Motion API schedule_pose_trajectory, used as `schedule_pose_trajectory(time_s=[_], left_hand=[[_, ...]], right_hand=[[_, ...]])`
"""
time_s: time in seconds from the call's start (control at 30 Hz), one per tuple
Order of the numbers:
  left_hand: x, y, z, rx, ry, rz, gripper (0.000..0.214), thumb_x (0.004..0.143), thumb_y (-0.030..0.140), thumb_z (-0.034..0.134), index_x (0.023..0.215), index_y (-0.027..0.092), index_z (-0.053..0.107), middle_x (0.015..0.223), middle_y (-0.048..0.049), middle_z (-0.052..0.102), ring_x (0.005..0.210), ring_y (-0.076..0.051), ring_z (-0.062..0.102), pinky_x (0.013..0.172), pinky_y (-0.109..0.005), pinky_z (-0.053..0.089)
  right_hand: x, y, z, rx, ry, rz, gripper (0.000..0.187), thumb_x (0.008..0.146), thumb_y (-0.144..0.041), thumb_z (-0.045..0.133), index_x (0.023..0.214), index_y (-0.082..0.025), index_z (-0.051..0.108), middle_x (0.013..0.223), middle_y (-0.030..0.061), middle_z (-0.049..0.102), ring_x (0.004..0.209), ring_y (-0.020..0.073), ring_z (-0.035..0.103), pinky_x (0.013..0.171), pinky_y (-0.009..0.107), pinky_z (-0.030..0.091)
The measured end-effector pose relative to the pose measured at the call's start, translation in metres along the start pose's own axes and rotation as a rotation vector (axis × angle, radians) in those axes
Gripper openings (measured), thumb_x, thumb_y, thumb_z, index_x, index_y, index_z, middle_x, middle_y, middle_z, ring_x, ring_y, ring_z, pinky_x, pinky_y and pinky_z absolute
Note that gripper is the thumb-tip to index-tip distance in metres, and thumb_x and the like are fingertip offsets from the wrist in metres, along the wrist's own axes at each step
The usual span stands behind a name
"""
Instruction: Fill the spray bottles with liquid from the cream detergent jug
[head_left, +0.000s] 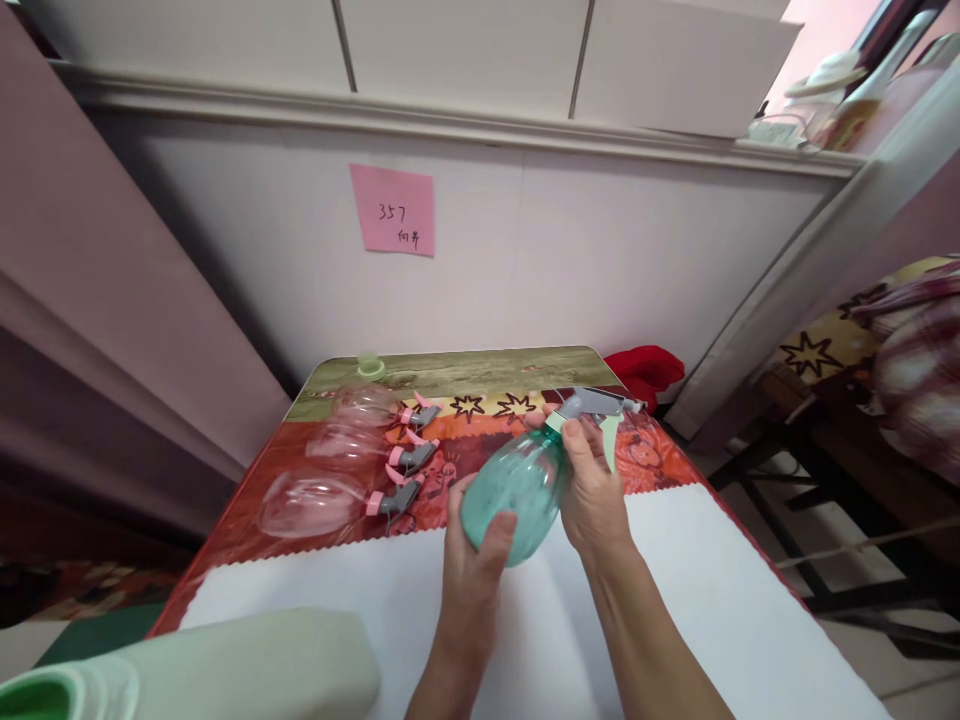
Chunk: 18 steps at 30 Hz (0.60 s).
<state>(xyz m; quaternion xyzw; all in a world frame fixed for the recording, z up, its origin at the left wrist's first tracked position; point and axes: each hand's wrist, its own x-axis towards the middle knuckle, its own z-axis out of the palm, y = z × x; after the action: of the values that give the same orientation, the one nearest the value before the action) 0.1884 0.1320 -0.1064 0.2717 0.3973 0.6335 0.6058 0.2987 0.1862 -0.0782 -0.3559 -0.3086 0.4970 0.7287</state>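
Note:
A teal see-through spray bottle is held tilted above the table, its grey trigger head with a pale green lever pointing up to the right. My left hand is wrapped round the bottle's body near its base, thumb across the front. At the neck, my right hand closes on the pale green collar, with the thumb on the near side. Whether liquid is inside the bottle I cannot tell.
Several clear spray bottles with pink-and-grey heads, one nearest, lie on the red patterned tablecloth at left. A pale green container is at front left, a small green cap at the back. White cloth covers the front; a wall stands behind.

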Motion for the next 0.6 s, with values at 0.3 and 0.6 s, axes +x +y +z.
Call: schedule_pose_trajectory(time_s=[0.3,0.6], left_hand=[[-0.004,-0.007,0.018,0.153,0.121,0.463,0.079,0.041,0.006,0.094,0.111,0.026,0.062,0.128,-0.0090,0.058,0.133,-0.036,0.045,0.111,-0.043,0.034],[0.002,-0.002,-0.003,0.205,-0.040,0.200,0.074,0.057,0.025,0.091,0.120,0.029,0.053,0.123,-0.0068,0.059,0.115,-0.032,0.057,0.093,-0.038,0.047]], right_hand=[[-0.008,-0.004,0.008,0.033,0.226,-0.016,0.039,0.066,-0.041,0.089,0.093,-0.021,0.068,0.091,0.0009,0.074,0.074,0.0146,0.066,0.072,0.030,0.054],[-0.020,-0.009,0.016,-0.215,0.140,-0.106,0.044,0.082,-0.047,0.074,0.119,-0.027,0.065,0.101,0.0016,0.073,0.104,0.0207,0.067,0.100,0.039,0.051]])
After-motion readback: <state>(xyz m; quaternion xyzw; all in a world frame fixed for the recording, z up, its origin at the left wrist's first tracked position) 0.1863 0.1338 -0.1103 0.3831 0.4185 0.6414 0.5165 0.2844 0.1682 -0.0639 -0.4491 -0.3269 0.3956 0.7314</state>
